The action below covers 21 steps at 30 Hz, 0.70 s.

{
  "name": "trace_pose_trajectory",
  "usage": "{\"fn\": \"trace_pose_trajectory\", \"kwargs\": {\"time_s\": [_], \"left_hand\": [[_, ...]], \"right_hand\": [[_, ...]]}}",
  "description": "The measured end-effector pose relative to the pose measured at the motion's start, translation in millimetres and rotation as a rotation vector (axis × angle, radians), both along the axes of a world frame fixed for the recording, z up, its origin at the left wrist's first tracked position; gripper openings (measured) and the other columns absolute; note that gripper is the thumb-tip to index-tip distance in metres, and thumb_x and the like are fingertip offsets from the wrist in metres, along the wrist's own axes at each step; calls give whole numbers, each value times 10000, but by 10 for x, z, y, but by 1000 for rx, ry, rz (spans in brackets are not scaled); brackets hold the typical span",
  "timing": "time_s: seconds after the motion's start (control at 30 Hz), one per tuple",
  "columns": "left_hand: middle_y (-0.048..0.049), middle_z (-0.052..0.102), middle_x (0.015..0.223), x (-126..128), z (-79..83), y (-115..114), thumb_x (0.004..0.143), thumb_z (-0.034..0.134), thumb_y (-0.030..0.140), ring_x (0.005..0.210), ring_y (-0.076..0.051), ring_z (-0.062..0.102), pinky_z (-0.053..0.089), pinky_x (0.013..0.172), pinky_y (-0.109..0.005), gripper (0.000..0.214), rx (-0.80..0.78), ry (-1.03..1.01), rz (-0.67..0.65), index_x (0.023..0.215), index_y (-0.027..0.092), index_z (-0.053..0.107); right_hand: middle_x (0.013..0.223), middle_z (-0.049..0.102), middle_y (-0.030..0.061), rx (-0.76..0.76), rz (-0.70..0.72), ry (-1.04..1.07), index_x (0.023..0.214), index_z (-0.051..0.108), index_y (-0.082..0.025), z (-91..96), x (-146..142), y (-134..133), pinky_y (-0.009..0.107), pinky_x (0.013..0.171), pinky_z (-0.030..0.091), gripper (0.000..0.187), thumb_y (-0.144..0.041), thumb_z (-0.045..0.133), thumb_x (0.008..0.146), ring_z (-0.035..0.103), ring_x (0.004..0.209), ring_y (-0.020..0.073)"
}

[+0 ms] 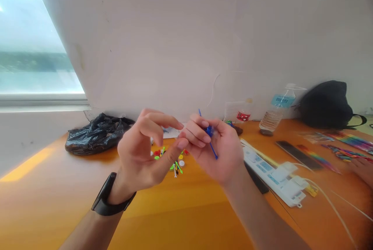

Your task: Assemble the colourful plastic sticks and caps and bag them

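Note:
My right hand [214, 145] is curled around a thin blue plastic stick [213, 151] with a wider blue part at its middle. Its ends stick out above and below the fingers. My left hand [154, 145], with a black band [109, 195] on the wrist, meets the right fingertips in a pinch. Whatever lies between its thumb and forefinger is too small or hidden to make out. Behind and below the hands, small colourful plastic pieces [176, 164] lie in a pile, some green, yellow and white and arrow-shaped, others round.
At the left lies a black plastic bag [96, 133]. A white power strip [274, 176] with plugs and cables runs along the right. Beyond it are a water bottle [272, 116], a black bag [325, 104], and colourful strips [349, 141] near another person's hand [363, 168].

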<state>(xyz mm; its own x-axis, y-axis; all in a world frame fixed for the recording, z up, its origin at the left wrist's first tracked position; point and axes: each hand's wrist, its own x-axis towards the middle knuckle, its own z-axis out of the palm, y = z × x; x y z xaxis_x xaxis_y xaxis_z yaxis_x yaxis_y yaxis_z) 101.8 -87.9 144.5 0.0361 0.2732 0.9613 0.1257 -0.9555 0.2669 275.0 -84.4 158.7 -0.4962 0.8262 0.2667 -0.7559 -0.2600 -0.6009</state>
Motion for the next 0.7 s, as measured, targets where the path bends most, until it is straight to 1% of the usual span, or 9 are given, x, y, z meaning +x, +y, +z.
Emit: {"fn": "trace_pose_trajectory", "kwargs": {"time_s": [0.07, 0.13, 0.27, 0.37, 0.47, 0.53, 0.6, 0.7], "left_hand": [[-20, 709, 855, 9, 2, -52, 772, 877, 127, 866, -231, 637, 510, 773, -413, 414, -42, -46, 14, 749, 237, 479], [-16, 698, 834, 12, -7, -97, 742, 902, 121, 897, -251, 635, 510, 782, -422, 424, -118, -118, -2, 740, 246, 497], [-30, 703, 853, -23, -57, -139, 671, 947, 112, 963, -292, 621, 517, 801, -451, 464, -284, -270, -102, 727, 261, 511], [-33, 716, 923, -70, -111, -142, 696, 936, 119, 1005, -292, 615, 521, 793, -442, 476, -377, -303, -185, 730, 260, 482], [-17, 718, 1003, -105, -149, -146, 732, 909, 94, 1028, -265, 613, 510, 771, -408, 468, -401, -278, -248, 748, 257, 470], [-1, 717, 1021, -112, -152, -155, 745, 894, 73, 1025, -247, 615, 495, 745, -386, 460, -400, -264, -276, 755, 255, 472], [7, 721, 1009, -107, -135, -172, 748, 887, 56, 1004, -239, 616, 483, 723, -377, 457, -392, -269, -270, 752, 252, 474], [9, 731, 965, -87, -87, -202, 742, 884, 37, 942, -233, 619, 476, 716, -379, 456, -338, -282, -217, 737, 246, 478]], "right_hand": [[596, 289, -49, -9, 16, 16, 741, 363, -241, 21, -29, -81, 318, 716, 530, 236, -202, 478, 944, 328, 597, 159], [585, 277, -49, 8, 11, 35, 733, 347, -244, 43, -36, -132, 317, 706, 528, 244, -213, 483, 934, 313, 590, 160], [574, 275, -50, 33, -19, 31, 726, 331, -248, 72, -34, -189, 341, 728, 539, 256, -219, 500, 916, 287, 580, 163], [569, 282, -50, 42, -39, 14, 725, 327, -253, 78, -39, -224, 362, 741, 545, 268, -237, 510, 920, 290, 580, 169], [558, 286, -52, 49, -50, 27, 723, 332, -254, 80, -43, -250, 368, 750, 549, 271, -258, 510, 928, 290, 579, 169], [553, 296, -51, 47, -56, 36, 722, 337, -253, 83, -48, -262, 373, 754, 551, 271, -265, 508, 931, 295, 578, 169], [552, 303, -50, 37, -63, 42, 721, 337, -253, 85, -57, -275, 383, 757, 554, 273, -265, 508, 934, 300, 576, 170], [550, 296, -54, 1, -68, 55, 725, 332, -256, 74, -84, -304, 397, 780, 564, 281, -254, 514, 938, 308, 569, 172]]}}
